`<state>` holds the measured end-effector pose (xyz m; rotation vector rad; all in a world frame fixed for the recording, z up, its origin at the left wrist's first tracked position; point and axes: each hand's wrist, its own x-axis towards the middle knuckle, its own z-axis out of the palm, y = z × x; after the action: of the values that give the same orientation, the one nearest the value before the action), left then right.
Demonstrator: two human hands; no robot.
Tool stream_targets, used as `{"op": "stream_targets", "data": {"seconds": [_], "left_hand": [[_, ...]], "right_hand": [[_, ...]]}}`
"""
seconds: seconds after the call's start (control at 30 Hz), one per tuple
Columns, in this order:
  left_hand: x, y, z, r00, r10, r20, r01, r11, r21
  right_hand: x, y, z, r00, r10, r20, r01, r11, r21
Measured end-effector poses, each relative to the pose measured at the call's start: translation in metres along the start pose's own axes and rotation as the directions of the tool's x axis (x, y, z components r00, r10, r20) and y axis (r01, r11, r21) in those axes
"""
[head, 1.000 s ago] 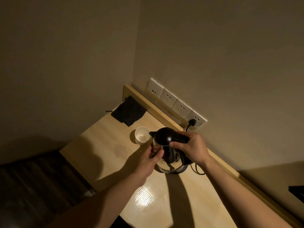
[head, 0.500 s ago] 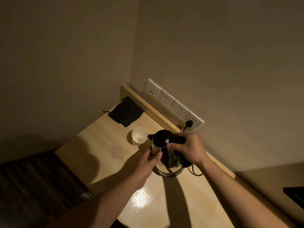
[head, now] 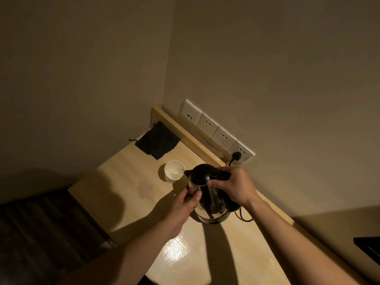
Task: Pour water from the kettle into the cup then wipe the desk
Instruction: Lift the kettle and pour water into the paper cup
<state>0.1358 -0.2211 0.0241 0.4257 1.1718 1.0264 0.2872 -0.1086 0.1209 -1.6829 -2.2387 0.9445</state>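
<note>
The electric kettle (head: 207,194) is held tilted above the wooden surface (head: 127,182), its spout over the rim of the white cup (head: 173,171), which stands just beyond it. The right hand (head: 234,187) is clenched around the kettle's black handle near the lid. The left hand (head: 185,204) presses its curled fingers against the kettle's steel side. Past the cup, a dark cloth (head: 157,140) lies in the corner. A damp patch (head: 146,189) sits left of the kettle.

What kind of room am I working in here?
Probably a hotel or dorm room: a small wooden desk in a corner, a row of wall sockets, an electric kettle and a cup.
</note>
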Motion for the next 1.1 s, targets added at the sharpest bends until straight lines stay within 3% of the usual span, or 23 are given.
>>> {"op": "stream_targets", "data": {"seconds": [1.1], "left_hand": [[0.001,0.003,-0.002,0.999,-0.018,0.044,0.022,0.996,-0.085]], "right_hand": [[0.005,-0.015,-0.005,0.999,-0.003,0.039,0.005,0.999,-0.053]]}}
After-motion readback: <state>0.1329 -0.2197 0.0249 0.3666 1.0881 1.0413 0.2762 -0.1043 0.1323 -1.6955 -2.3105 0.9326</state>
